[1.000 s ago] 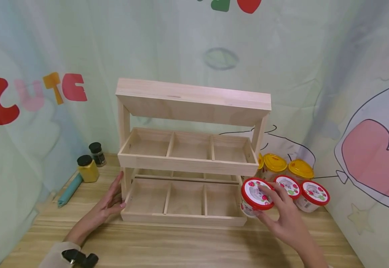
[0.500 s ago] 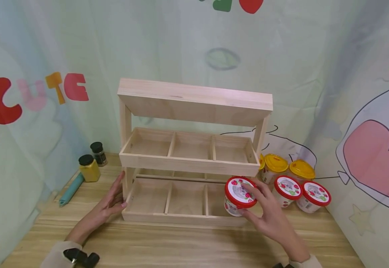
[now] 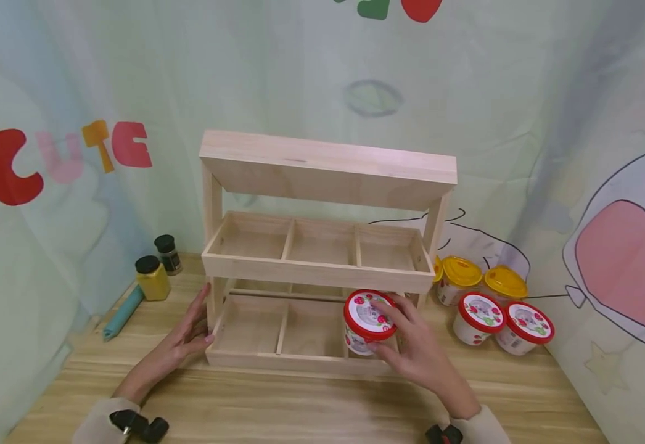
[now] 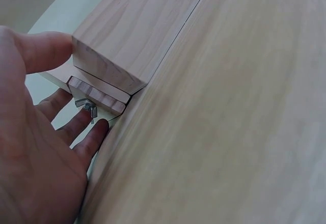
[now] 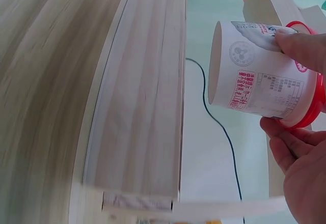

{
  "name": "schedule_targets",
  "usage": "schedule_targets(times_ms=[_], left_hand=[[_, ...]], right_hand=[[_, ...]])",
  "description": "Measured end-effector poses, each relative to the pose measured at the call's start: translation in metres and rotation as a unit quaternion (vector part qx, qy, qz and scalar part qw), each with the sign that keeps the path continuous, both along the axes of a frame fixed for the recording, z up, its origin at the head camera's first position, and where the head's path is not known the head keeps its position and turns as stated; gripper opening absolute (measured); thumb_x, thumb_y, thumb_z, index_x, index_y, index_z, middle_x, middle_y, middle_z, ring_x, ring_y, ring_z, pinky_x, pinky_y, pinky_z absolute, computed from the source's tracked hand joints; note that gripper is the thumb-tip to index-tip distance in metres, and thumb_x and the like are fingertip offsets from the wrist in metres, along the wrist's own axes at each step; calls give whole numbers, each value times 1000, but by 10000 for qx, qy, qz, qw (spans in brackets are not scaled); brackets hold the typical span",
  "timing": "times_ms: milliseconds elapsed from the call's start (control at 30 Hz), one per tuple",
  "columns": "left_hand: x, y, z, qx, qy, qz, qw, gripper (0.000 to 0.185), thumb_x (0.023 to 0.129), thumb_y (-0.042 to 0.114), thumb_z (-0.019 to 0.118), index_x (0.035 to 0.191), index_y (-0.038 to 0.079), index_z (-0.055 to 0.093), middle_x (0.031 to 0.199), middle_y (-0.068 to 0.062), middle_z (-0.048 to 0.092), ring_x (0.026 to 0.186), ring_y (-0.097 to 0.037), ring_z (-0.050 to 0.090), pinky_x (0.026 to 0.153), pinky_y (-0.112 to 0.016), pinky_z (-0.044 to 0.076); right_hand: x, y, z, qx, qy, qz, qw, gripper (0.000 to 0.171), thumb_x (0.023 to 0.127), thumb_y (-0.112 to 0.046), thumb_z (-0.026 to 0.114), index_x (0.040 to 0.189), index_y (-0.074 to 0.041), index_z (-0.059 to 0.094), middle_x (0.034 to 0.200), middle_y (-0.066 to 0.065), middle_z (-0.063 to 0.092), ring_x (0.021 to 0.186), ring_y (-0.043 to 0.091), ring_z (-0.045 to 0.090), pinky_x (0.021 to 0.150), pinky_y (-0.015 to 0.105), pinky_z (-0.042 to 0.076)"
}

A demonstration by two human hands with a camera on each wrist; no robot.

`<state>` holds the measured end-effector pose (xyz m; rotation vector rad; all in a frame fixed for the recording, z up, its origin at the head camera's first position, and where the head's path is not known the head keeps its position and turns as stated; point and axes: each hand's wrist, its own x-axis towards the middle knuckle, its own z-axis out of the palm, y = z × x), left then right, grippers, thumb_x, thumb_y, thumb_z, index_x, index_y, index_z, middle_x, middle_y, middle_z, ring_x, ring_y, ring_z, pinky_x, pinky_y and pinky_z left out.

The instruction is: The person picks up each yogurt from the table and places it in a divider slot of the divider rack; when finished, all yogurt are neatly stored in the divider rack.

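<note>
Rack [image 3: 322, 271] stood mid-frame on the table [image 3: 300, 407], three tiers, each lower tier split into three bays. Left hand [image 3: 180, 342] lay flat against the rack's lower left post, fingers straight, steadying it; the left wrist view showed the fingertips [image 4: 94, 132] beside a wing nut [image 4: 86, 107] at the corner. Right hand [image 3: 417, 351] pinched a red-lidded cup [image 3: 368, 320] by its rim, holding it tilted over the bottom tier's right bay, just under the middle shelf. Step judged: loading this cup into that bay, not yet seated. Next move would call for lowering it upright, clear of the front rail, then letting go. Four more cups [image 3: 489, 302] waited right of the rack.
</note>
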<state>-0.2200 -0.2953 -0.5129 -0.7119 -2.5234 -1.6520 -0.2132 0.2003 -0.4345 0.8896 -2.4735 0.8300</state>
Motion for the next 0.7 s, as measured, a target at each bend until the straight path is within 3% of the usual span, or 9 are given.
schedule_targets(times_ms=[167,700], left_hand=[[1,0,0,18,-6,16,10000,101,105,6,61,174,28,-9,171,-41,14,147,-70,29,103,-10,41],[3,2,2,9,-89,88,9999,100,105,8,60,174,29,-9,173,-40,10,150,-70,25,104,-9,39]], right_hand=[[-5,-17,-2,-134,-99,230,9996,84,81,-22,94,155,-30,56,157,3,54,136,26,58,99,47,63],[-15,-59,-12,-365,-85,746,9965,80,82,-19,91,154,-25,58,155,10,55,131,27,63,100,44,62]])
